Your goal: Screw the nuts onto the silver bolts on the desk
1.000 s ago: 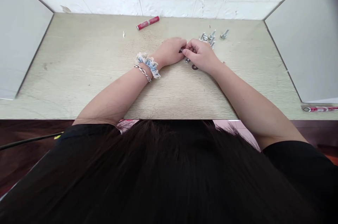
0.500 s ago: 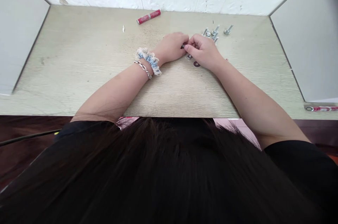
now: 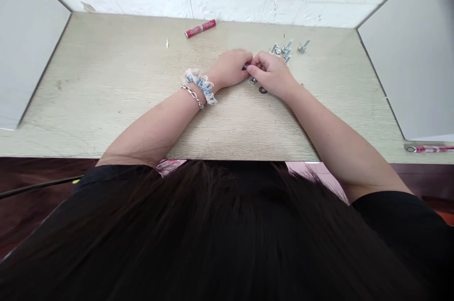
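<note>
My left hand (image 3: 232,68) and my right hand (image 3: 271,74) meet above the desk, fingers bent and pinched together. Between their fingertips shows a small dark metal piece (image 3: 245,67), mostly covered, so its kind is unclear. Just below the fingers a shiny nut (image 3: 253,81) lies on the wood. A dark flat washer (image 3: 263,90) sits beside it, under the edge of my right hand. Behind that hand several silver bolts (image 3: 286,48) stand on their heads in a cluster, some partly hidden. One more bolt (image 3: 304,47) stands apart to the right.
A red tube (image 3: 200,29) lies near the white brick-patterned wall (image 3: 213,5). White panels border the desk (image 3: 106,64) at left (image 3: 28,46) and right (image 3: 411,55). Another red-and-white tube (image 3: 429,149) lies at the front right edge. A white scrap (image 3: 167,43) rests at back left.
The view has tilted slightly, so everything sits a little lower in the picture. Both hands stay together around the small piece, with only slight finger movement.
</note>
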The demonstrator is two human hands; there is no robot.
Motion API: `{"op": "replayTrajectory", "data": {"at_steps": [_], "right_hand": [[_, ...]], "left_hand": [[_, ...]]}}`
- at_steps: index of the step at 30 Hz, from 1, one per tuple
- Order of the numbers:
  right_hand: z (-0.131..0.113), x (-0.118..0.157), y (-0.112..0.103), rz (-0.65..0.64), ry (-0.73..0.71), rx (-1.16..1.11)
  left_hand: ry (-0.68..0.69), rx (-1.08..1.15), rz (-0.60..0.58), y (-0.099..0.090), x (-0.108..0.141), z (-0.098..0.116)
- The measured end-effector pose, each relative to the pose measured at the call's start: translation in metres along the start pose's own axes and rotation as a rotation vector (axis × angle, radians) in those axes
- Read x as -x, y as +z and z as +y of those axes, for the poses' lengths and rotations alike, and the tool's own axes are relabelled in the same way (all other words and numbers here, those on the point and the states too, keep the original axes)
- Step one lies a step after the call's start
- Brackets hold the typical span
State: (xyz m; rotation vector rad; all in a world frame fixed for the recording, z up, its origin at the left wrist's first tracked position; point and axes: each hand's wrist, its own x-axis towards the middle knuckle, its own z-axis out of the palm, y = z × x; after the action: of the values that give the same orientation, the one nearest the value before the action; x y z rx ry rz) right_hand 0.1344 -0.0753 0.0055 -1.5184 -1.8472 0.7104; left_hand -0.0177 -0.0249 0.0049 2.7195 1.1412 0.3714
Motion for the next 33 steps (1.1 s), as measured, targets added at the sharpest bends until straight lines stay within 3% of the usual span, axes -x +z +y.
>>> {"op": "replayTrajectory", "data": {"at_steps": [24,33], "right_hand": [[0.0071,-0.0015,0.0033,0.02,-0.094,-0.062],[0.0058,-0.0052,0.0003,0.072,-0.04,-0.033]], "left_hand": [[-0.006,0.036,-0.032,-0.0018,0.0007,-0.0021],[-0.025,-0.083,-0.019,-0.0025,0.0004,0.0005]]}}
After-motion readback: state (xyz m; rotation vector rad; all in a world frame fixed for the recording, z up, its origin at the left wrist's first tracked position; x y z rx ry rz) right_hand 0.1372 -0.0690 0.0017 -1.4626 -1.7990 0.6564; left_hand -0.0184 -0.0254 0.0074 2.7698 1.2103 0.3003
